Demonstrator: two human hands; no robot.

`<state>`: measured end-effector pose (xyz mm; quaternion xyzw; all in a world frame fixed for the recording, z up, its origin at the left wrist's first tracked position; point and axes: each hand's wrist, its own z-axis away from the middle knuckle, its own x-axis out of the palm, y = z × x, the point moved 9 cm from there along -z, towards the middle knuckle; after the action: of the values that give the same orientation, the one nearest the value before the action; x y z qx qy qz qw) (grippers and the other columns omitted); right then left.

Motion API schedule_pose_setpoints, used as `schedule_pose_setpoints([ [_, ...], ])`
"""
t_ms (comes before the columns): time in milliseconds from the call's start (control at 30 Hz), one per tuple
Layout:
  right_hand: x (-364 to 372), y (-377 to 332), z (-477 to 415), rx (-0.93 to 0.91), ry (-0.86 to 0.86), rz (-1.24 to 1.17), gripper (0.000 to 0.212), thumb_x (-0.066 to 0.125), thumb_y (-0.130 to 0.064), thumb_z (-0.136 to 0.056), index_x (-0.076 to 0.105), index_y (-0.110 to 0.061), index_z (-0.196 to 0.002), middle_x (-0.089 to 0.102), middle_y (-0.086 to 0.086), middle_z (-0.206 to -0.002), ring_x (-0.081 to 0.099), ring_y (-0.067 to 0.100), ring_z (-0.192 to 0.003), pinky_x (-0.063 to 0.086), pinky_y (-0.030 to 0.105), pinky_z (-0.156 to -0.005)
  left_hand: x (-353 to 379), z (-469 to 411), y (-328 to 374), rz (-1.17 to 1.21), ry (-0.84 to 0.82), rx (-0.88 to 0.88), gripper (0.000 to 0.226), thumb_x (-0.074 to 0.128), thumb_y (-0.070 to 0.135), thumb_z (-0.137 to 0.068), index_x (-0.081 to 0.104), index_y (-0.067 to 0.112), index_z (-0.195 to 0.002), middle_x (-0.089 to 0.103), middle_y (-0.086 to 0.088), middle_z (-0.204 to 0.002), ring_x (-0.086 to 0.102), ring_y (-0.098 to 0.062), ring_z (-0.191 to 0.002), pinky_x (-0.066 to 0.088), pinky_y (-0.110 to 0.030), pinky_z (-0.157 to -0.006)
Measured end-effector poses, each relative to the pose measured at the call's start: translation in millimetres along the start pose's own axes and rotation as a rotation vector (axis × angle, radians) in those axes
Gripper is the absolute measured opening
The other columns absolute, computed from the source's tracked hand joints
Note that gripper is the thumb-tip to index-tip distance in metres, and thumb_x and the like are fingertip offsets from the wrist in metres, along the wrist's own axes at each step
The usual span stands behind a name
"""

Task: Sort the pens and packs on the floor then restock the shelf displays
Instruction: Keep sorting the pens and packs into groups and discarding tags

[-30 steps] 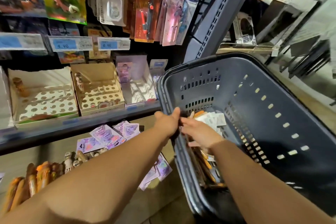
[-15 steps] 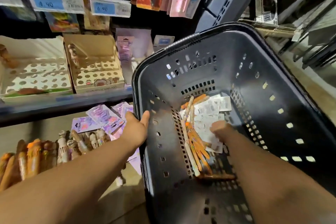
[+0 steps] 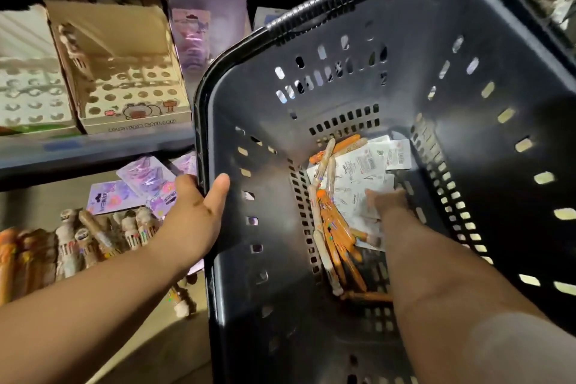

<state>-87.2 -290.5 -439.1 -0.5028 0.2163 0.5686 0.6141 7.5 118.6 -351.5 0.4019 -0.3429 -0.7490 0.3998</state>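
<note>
Right hand seemingly deeper among packs

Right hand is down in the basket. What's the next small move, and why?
Probably close the right hand on the white packs under it and lift them out. The left hand grips the basket rim, steadying it, and the orange pens lie beside the packs, so each kind can come out separately.

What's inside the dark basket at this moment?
At the bottom of the basket lie orange pens and cream pens, beside white packs. The right hand reaches onto the packs and covers some; whatever lies under its forearm is hidden.
</note>
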Motion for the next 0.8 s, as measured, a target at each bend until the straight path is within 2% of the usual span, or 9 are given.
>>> schedule_pose_setpoints([
  [167,0,-6,-14,0.077,-0.006,-0.027,0.091,0.069,-0.057,-0.075,0.034,-0.011,-0.144,0.037,0.014,-0.145,0.04,0.031,-0.13,0.035,0.038,-0.103,0,1,4,-0.041,0.029,0.006,0.039,0.033,0.048,-0.099,0.026,0.011,-0.106,0.046,-0.007,-0.07,0.042,-0.017,-0.055,0.029,-0.034,-0.058],
  [267,-10,-1,-17,0.067,0.074,0.015,0.093,0.072,-0.048,-0.079,0.023,-0.009,-0.149,0.031,0.016,-0.149,0.035,0.031,-0.135,0.035,0.04,-0.105,1,4,11,-0.047,0.047,0.038,0.036,0.034,0.045,-0.1,0.025,0.011,-0.106,0.046,-0.008,-0.07,0.041,-0.016,-0.053,0.029,-0.029,-0.05],
  [333,-2,-1,-20,0.056,0.0,0.029,0.096,0.072,-0.049,-0.08,0.02,-0.006,-0.149,0.032,0.015,-0.149,0.036,0.029,-0.135,0.034,0.037,-0.106,1,5,15,-0.039,0.055,0.061,0.035,0.034,0.044,-0.099,0.025,0.011,-0.105,0.047,-0.008,-0.071,0.042,-0.016,-0.054,0.031,-0.027,-0.051],
  [467,9,-8,-16,0.008,-0.074,0.019,0.083,0.068,-0.054,-0.081,0.038,-0.007,-0.143,0.045,0.011,-0.142,0.047,0.027,-0.127,0.04,0.037,-0.106,2,5,18,-0.032,0.067,0.097,0.034,0.035,0.041,-0.1,0.028,0.008,-0.105,0.044,-0.006,-0.068,0.042,-0.016,-0.056,0.036,-0.023,-0.051],
  [500,11,-9,-16,0.0,-0.073,-0.002,0.08,0.068,-0.055,-0.08,0.043,-0.008,-0.139,0.048,0.01,-0.139,0.052,0.026,-0.123,0.044,0.038,-0.103,2,5,19,-0.02,0.076,0.113,0.034,0.035,0.038,-0.101,0.031,0.004,-0.105,0.041,-0.005,-0.067,0.04,-0.015,-0.057,0.035,-0.015,-0.049],
  [567,13,-10,-15,-0.006,-0.068,-0.075,0.072,0.072,-0.053,-0.077,0.051,-0.009,-0.131,0.056,0.008,-0.13,0.064,0.021,-0.1,0.054,0.036,-0.087,2,5,21,0.012,0.091,0.133,0.036,0.037,0.032,-0.102,0.035,-0.004,-0.106,0.036,-0.002,-0.066,0.036,-0.015,-0.058,0.034,-0.009,-0.047],
  [633,15,-16,-13,-0.063,-0.069,-0.14,0.058,0.071,-0.043,-0.082,0.054,-0.013,-0.129,0.059,0.006,-0.124,0.064,0.014,-0.077,0.056,0.032,-0.074,2,6,21,0.022,0.094,0.138,0.036,0.038,0.031,-0.101,0.035,-0.004,-0.107,0.037,-0.001,-0.065,0.037,-0.014,-0.058,0.033,-0.006,-0.047],
  [700,14,-23,-9,-0.126,-0.082,-0.17,0.055,0.069,-0.034,-0.086,0.051,-0.017,-0.135,0.058,0.006,-0.127,0.062,0.019,-0.088,0.055,0.035,-0.087,2,6,20,0.03,0.093,0.135,0.033,0.038,0.032,-0.101,0.034,-0.001,-0.104,0.039,-0.001,-0.066,0.038,-0.012,-0.059,0.033,-0.007,-0.047],
  [800,7,-31,4,-0.233,-0.069,-0.021,0.049,0.063,-0.028,-0.088,0.054,-0.018,-0.135,0.057,0.007,-0.133,0.055,0.025,-0.114,0.046,0.037,-0.099,1,6,20,0.011,0.102,0.133,0.029,0.039,0.034,-0.1,0.032,0.008,-0.09,0.037,-0.002,-0.066,0.036,-0.015,-0.057,0.033,-0.011,-0.046],
])
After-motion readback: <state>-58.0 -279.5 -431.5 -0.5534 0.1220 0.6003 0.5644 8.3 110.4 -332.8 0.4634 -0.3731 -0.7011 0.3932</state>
